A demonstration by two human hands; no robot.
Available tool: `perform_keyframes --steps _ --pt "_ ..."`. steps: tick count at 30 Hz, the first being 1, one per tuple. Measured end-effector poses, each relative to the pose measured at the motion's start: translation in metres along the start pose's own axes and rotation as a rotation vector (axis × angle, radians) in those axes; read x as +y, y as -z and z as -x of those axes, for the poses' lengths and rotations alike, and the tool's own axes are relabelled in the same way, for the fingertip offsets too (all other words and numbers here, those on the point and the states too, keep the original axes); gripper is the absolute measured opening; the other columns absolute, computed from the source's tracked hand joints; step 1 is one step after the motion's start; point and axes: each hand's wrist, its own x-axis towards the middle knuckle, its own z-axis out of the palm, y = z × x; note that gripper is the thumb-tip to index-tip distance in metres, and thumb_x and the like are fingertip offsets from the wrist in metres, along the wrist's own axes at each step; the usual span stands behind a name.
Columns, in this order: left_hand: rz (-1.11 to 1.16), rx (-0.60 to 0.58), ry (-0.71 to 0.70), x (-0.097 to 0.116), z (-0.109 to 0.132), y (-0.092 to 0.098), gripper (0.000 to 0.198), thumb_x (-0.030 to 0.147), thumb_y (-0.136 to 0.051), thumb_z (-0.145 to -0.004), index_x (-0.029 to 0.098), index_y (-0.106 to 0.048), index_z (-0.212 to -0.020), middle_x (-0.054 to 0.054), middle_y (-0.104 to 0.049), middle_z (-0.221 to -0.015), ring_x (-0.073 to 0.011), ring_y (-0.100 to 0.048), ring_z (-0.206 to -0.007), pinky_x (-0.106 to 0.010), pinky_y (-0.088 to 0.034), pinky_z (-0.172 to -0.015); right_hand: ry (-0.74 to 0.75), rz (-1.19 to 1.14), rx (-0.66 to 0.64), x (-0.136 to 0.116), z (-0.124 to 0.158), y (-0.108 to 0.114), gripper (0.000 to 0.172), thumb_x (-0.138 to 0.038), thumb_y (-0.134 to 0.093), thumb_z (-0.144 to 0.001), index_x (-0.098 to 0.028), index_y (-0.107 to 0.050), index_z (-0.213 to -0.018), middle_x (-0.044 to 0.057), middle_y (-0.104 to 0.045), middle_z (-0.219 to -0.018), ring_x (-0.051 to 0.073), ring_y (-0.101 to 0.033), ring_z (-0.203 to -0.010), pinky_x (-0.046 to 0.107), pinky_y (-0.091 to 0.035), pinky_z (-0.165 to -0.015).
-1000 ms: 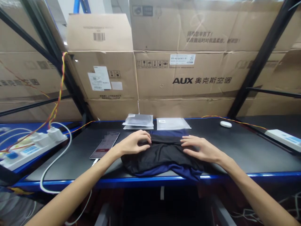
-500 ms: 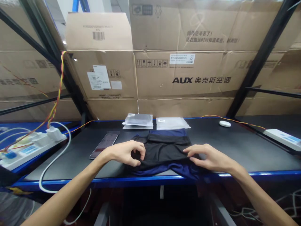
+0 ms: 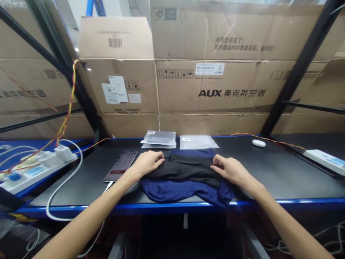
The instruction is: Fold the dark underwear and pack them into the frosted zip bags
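Observation:
A black and navy garment [image 3: 185,172] lies partly folded on the dark tabletop, its exact kind unclear. Black cloth covers the middle, while rumpled navy cloth shows along the near side and a navy strip at the back. My left hand [image 3: 149,163] pinches the black layer at its left side, fingers curled together. Opposite it, my right hand [image 3: 229,169] grips the same layer at the right edge between thumb and fingers. The cloth between both hands is stretched fairly flat with a few creases.
Behind the garment lie clear packets [image 3: 159,139] and a flat white packet [image 3: 198,142]. A phone [image 3: 120,167] with a cable is at left, near a power strip [image 3: 37,169]. At right are a white oval case [image 3: 258,143] and another power strip [image 3: 325,160]. Cardboard [image 3: 210,104] walls the back.
Both hands have moved away from me toward the back of the table, carrying the black layer's edge with them. More of the navy cloth now shows at the near side.

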Motion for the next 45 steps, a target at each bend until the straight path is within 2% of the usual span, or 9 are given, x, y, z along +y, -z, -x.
perform_keyframes --steps 5,10,14,20,26,30,37,40,45 --pt "-0.017 0.040 0.002 -0.007 0.002 0.004 0.027 0.044 -0.051 -0.091 0.024 -0.068 -0.096 -0.004 -0.071 -0.089 -0.0212 -0.065 -0.082 -0.026 -0.041 -0.066 0.015 0.132 0.060 0.004 0.004 0.003 0.022 -0.049 -0.054 -0.090 -0.027 -0.058 -0.088 0.002 -0.067 -0.075 0.022 -0.063 -0.069 0.031 -0.042 -0.058" --pt "0.008 0.025 0.182 -0.011 0.019 0.024 0.049 0.064 -0.046 -0.089 0.020 -0.068 -0.088 -0.008 -0.070 -0.085 -0.0248 -0.065 -0.078 -0.030 -0.043 -0.069 0.147 0.058 0.208 -0.023 0.001 0.009 0.030 -0.052 -0.047 -0.096 -0.027 -0.065 -0.095 0.007 -0.069 -0.093 0.026 -0.063 -0.092 0.038 -0.051 -0.080" --pt "-0.032 -0.176 0.334 -0.009 0.037 0.036 0.069 0.080 -0.033 -0.083 0.020 -0.059 -0.059 -0.009 -0.063 -0.064 -0.0252 -0.062 -0.064 -0.032 -0.041 -0.065 0.347 -0.151 -0.004 -0.068 -0.005 0.005 0.040 -0.049 -0.047 -0.098 -0.024 -0.064 -0.124 0.009 -0.066 -0.125 0.026 -0.058 -0.119 0.039 -0.046 -0.103" --pt "0.056 -0.312 0.234 -0.012 0.044 0.038 0.058 0.074 -0.053 -0.076 0.021 -0.046 -0.052 -0.001 -0.054 -0.053 -0.0164 -0.048 -0.049 -0.027 -0.028 -0.051 0.429 -0.193 -0.327 -0.099 -0.011 -0.012 0.066 -0.061 -0.040 -0.098 -0.021 -0.041 -0.150 0.012 -0.031 -0.159 0.032 -0.025 -0.147 0.050 -0.022 -0.120" --pt "0.163 -0.111 0.160 -0.010 0.038 0.043 0.034 0.050 -0.059 -0.078 0.020 -0.053 -0.063 0.003 -0.058 -0.061 -0.0156 -0.052 -0.060 -0.025 -0.031 -0.055 0.414 -0.225 -0.363 -0.095 -0.009 -0.014 0.064 -0.061 -0.039 -0.098 -0.024 -0.041 -0.150 0.010 -0.027 -0.160 0.029 -0.025 -0.147 0.050 -0.021 -0.120" --pt "0.316 0.140 0.176 0.006 0.031 0.038 0.021 0.041 -0.058 -0.081 0.020 -0.061 -0.082 0.001 -0.067 -0.074 -0.0175 -0.060 -0.068 -0.026 -0.041 -0.063 0.399 -0.235 -0.341 -0.084 -0.007 -0.008 0.063 -0.059 -0.040 -0.098 -0.024 -0.040 -0.150 0.009 -0.031 -0.159 0.028 -0.028 -0.147 0.048 -0.024 -0.120" --pt "0.708 0.356 -0.027 0.053 0.009 0.005 0.032 0.035 -0.053 -0.092 0.021 -0.069 -0.116 -0.002 -0.073 -0.113 -0.0224 -0.069 -0.104 -0.030 -0.052 -0.092 0.268 -0.075 -0.182 -0.031 0.002 -0.005 0.056 -0.056 -0.038 -0.099 -0.023 -0.052 -0.142 0.010 -0.045 -0.151 0.031 -0.029 -0.146 0.057 -0.019 -0.120" --pt "0.604 0.318 -0.154 0.075 0.001 -0.006 0.033 0.026 -0.052 -0.094 0.025 -0.069 -0.122 -0.001 -0.072 -0.118 -0.0222 -0.068 -0.109 -0.033 -0.050 -0.100 0.207 -0.019 -0.183 -0.014 0.007 -0.005 0.056 -0.055 -0.036 -0.100 -0.021 -0.054 -0.141 0.011 -0.045 -0.151 0.031 -0.027 -0.146 0.058 -0.019 -0.119" --pt "0.286 0.030 -0.446 0.096 -0.006 -0.030 0.041 0.013 -0.051 -0.091 0.028 -0.064 -0.127 -0.003 -0.062 -0.136 -0.0257 -0.053 -0.131 -0.050 -0.032 -0.116 0.164 -0.102 -0.178 -0.004 0.015 -0.008 0.059 -0.056 -0.038 -0.099 -0.019 -0.052 -0.143 0.012 -0.040 -0.154 0.030 -0.025 -0.147 0.054 -0.025 -0.119"
